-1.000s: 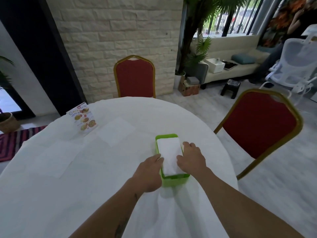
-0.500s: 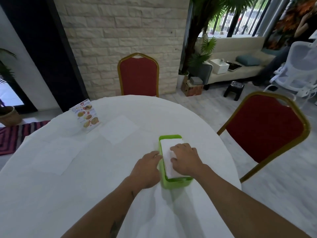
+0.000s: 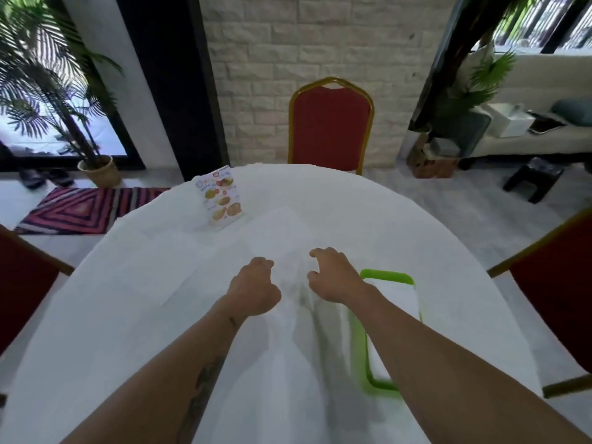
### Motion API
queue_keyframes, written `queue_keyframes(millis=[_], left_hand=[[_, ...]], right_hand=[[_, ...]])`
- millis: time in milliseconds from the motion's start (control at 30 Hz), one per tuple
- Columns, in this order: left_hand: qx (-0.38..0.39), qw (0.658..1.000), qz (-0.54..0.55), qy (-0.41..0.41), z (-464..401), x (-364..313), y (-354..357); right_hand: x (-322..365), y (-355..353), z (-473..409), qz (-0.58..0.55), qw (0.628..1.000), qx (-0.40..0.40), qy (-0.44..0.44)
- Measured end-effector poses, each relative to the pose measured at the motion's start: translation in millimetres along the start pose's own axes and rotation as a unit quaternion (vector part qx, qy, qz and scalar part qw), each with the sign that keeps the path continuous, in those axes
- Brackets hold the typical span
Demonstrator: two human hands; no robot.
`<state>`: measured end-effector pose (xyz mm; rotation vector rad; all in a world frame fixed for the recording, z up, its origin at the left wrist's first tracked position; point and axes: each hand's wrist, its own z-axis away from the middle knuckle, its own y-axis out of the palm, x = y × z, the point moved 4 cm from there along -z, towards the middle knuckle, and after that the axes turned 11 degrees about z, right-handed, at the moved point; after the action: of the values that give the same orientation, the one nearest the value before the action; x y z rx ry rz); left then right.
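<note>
Left hand: (image 3: pixel 254 286) hovers over the middle of the bench (image 3: pixel 352 200); fingers (image 3: pixel 264 262) curled into a loose fist; cannot tell whether they pinch a sheet (white on white, and blurred)
Right hand: (image 3: pixel 334 277) beside it, slightly further forward; fingers (image 3: pixel 320 252) bent claw-like with the thumb apart; nothing visible between them
Green tray: (image 3: pixel 387 274) on the bench to the right, partly under the right forearm; near the person's edge, probably so either hand can draw from it
Napkin stack: (image 3: pixel 400 299) lies flat inside the tray, filling it; tray walls keep the pile square
Flat sheet: (image 3: pixel 282 229) lies just ahead of both hands; judged to be their target, perhaps for squaring at a seat
Second sheet: (image 3: pixel 153 267) faint outline to the left, well apart from the first
Menu card: (image 3: pixel 221 200) propped upright at the far left, facing the seats
Counts: hands 2; tray 1; stack 1; loose sheets 2 discernible; menu card 1; red chairs 3: far (image 3: pixel 331 126), right (image 3: pixel 557 299), left (image 3: pixel 19 283)
</note>
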<state>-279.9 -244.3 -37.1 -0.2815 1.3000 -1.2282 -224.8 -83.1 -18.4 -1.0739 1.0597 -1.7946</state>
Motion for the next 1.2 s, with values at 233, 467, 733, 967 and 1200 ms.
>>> queue_keyframes(millis=[233, 467, 733, 967, 1200], left_hand=[[-0.003, 0.999, -0.005, -0.040, -55.4, 14.6, -3.2], [0.032, 0.995, -0.100, -0.008, -81.7, 27.9, 15.5], [0.008, 0.989, -0.146, 0.028, -66.8, 46.7, 38.6], [0.011, 0.991, -0.130, 0.040, -13.6, 59.8, 56.3], [0.008, 0.993, -0.110, 0.046, 39.1, 69.2, 71.7]], right_hand=[[-5.9, 27.6, -59.6, 0.032, 0.998, 0.051, 0.030], [-8.7, 45.3, -80.3, 0.035, 0.998, -0.004, 0.050], [-12.3, 44.2, -80.9, -0.093, 0.991, -0.034, 0.095], [-16.4, 52.6, -62.6, -0.348, 0.917, -0.036, 0.191], [6.5, 75.3, -39.8, -0.453, 0.863, 0.048, 0.220]])
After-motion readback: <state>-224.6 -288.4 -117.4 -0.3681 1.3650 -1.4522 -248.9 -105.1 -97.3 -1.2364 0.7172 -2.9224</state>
